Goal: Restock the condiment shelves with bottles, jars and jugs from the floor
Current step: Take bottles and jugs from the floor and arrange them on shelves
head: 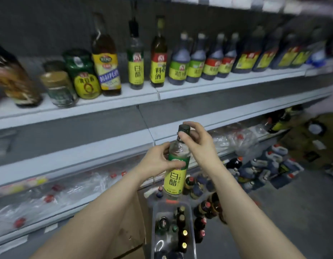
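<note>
I hold a clear vinegar bottle (176, 171) with a yellow-and-green label and a dark cap upright in front of me, below the shelves. My left hand (158, 162) grips its shoulder at the green band. My right hand (196, 141) pinches its neck just under the cap. A matching bottle (136, 62) stands on the condiment shelf (227, 84) above, among several other bottles and jars.
A clear plastic bin (172, 230) of small bottles sits on the floor below my hands, beside a cardboard box (132, 227). More bottles and jugs (264, 169) lie on the floor at right. Plastic-wrapped goods (59, 191) fill the lower shelf.
</note>
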